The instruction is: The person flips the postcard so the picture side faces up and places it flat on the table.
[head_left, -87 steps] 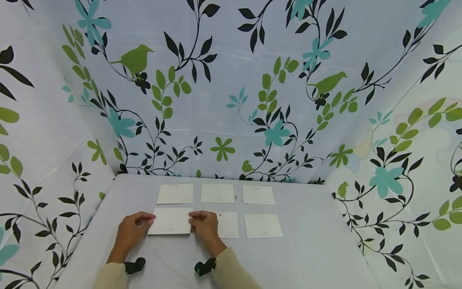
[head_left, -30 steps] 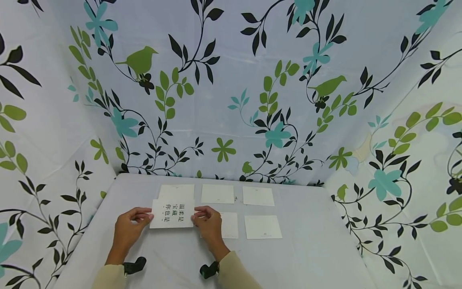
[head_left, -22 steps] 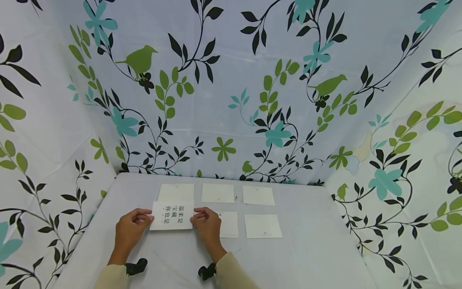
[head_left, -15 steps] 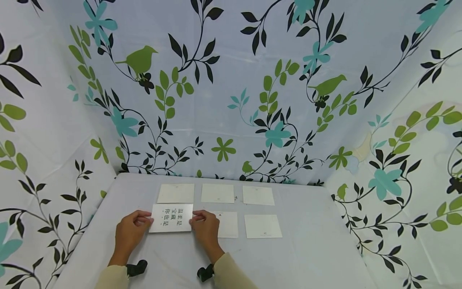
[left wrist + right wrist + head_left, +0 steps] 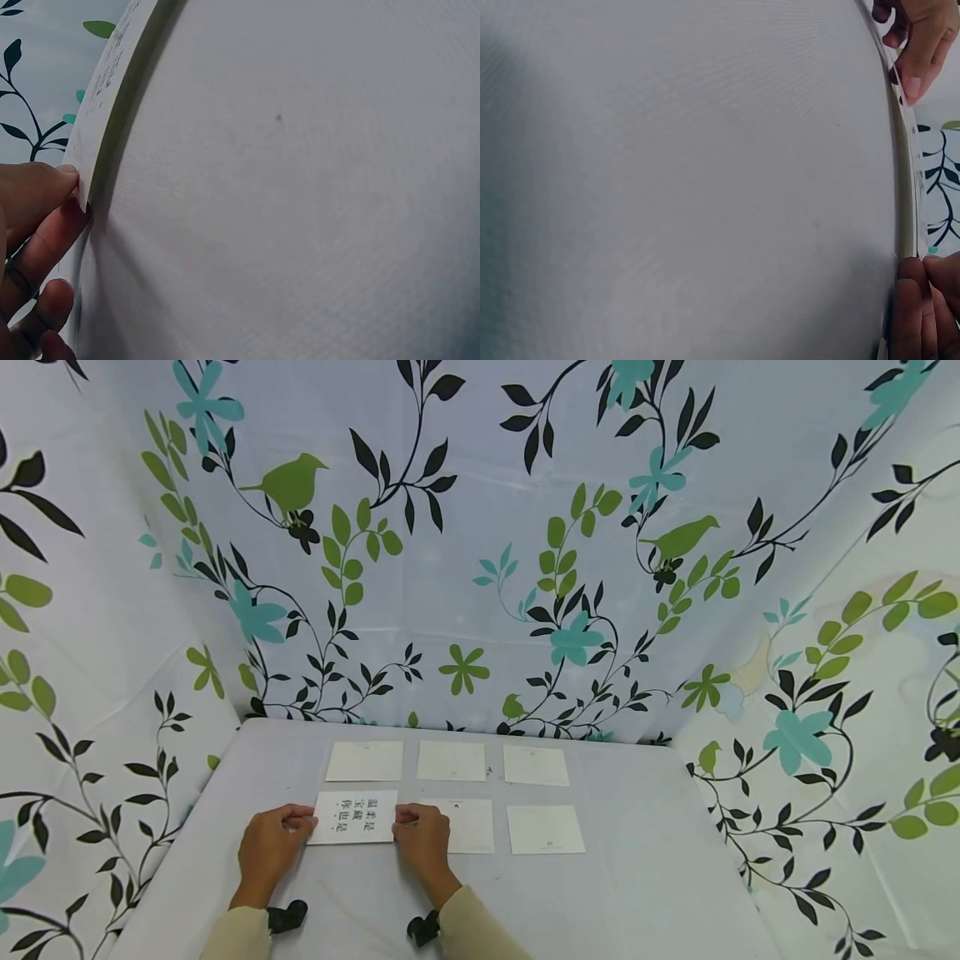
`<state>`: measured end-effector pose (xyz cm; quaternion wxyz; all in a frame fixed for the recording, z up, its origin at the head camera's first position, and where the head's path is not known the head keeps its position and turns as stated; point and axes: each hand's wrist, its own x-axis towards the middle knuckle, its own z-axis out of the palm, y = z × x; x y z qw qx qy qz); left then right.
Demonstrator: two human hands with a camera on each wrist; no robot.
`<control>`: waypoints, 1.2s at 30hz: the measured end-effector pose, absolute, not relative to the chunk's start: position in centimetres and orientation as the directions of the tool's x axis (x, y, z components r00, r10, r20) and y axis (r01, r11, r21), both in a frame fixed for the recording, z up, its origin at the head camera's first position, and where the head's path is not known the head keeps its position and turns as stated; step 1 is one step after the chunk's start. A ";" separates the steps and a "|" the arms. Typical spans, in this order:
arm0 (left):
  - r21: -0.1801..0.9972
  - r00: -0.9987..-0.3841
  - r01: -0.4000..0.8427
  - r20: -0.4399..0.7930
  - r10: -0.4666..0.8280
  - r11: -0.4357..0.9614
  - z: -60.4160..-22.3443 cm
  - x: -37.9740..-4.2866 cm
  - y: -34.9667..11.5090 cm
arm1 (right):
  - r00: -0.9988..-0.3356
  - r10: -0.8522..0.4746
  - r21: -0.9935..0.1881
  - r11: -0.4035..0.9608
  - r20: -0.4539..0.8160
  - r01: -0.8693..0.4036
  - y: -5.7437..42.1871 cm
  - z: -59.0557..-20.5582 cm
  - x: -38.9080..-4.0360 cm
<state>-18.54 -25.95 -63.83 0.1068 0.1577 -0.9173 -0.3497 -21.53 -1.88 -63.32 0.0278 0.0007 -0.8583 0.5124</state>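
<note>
- At left on the tabletop, left hand pinches the left edge of the printed card, thumb on top.
- Printed card sits front row, text up, between both hands; can't tell if fully flat.
- Back-left card just behind it.
- Right hand pinches its right edge, blocking part of front-middle card.
- Back-middle card behind that.
- Farther right: back-right card, front-right card.

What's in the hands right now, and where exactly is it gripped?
A white card printed with dark characters. The left hand pinches its left edge; the right hand pinches its right edge.
</note>
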 end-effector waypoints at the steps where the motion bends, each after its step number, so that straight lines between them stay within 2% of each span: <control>1: 0.669 -0.927 -0.211 0.094 -0.363 0.712 -63.9 -18.6 -25.9 | -0.999 0.026 -0.880 0.475 0.048 -0.030 -1.9 -63.3 -21.5; 7: 0.648 -0.927 -0.218 0.095 -0.362 0.730 -63.5 -18.4 -25.8 | -1.000 0.026 -0.869 0.494 0.018 -0.003 -1.9 -63.1 -21.5; 15: 0.646 -0.910 -0.238 0.113 -0.399 0.725 -63.0 -18.2 -25.5 | -0.997 0.030 -0.841 0.540 0.066 -0.040 -1.2 -62.7 -21.4; 23: 0.670 -0.895 -0.214 0.157 -0.418 0.710 -62.6 -18.1 -23.9 | -0.995 0.036 -0.869 0.490 0.098 -0.068 0.8 -62.6 -21.6; 36: 0.732 -0.930 -0.118 0.156 -0.334 0.671 -62.7 -19.2 -19.1 | -0.986 0.126 -0.856 0.516 0.107 -0.027 4.6 -62.4 -21.5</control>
